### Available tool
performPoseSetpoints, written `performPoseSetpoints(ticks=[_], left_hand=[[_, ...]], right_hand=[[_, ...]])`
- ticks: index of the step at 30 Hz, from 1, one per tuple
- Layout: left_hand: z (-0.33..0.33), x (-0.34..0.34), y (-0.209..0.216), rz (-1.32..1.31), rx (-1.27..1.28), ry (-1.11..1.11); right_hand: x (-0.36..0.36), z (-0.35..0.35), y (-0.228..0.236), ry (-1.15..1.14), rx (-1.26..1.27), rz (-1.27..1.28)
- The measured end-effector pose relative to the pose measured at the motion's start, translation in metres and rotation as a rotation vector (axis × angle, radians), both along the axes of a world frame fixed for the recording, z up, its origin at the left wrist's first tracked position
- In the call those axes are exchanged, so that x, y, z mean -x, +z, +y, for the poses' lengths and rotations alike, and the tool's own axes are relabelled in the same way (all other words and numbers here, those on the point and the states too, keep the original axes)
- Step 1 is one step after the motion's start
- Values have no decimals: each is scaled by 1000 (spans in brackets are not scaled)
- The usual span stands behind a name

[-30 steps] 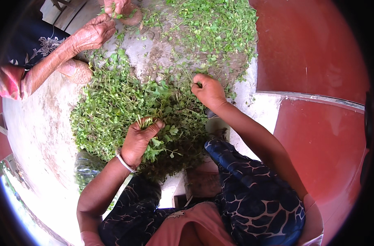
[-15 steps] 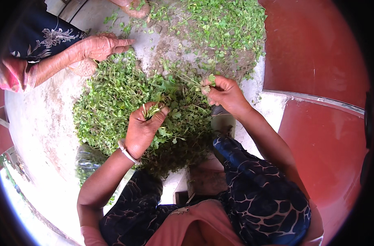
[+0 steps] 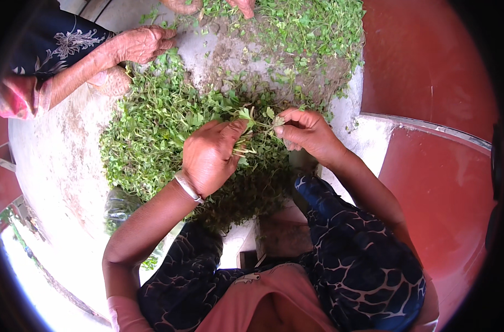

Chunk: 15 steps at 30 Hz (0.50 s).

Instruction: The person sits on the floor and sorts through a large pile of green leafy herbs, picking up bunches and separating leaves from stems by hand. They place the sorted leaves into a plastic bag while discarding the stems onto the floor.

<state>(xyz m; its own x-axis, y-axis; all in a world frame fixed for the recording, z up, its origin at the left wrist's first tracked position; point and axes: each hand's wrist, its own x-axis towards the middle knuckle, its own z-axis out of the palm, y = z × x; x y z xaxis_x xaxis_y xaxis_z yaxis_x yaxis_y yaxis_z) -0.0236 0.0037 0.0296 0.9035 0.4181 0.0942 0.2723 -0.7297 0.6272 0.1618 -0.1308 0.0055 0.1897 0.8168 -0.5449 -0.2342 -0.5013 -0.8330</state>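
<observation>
My left hand (image 3: 210, 152), with a silver bangle at its wrist, is closed around a small bunch of green stems (image 3: 245, 146) whose cut-looking ends stick out past the thumb. Close by on its right, my right hand (image 3: 310, 135) pinches a leafy sprig (image 3: 276, 123) between thumb and fingertips. The sprig's stalk reaches toward the bunch. Beneath both hands spreads a heap of leafy greens (image 3: 147, 133), parsley- or celery-like in leaf, shaded at its near side.
A co-worker's hand (image 3: 144, 44) rests at the heap's far left edge; part of another hand (image 3: 242, 6) shows at the top. More greens (image 3: 307, 27) lie far right on soil-strewn concrete. Red flooring (image 3: 429, 182) lies right. A clear plastic bag (image 3: 119, 207) sits near left.
My left hand has moved right and slightly up with its bunch, turning its back upward. My right hand stays close, still pinching a sprig. The co-worker's hand has moved slightly up, its pointing finger now drawn in.
</observation>
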Motion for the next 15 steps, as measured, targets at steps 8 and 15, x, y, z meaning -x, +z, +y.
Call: performPoseSetpoints(ticks=[8, 15], left_hand=[[-4, 1, -6, 109, 4, -115], [-6, 5, -16, 78, 158, -63]], right_hand=[[10, -1, 3, 32, -7, 94], [12, -2, 8, 65, 32, 113]])
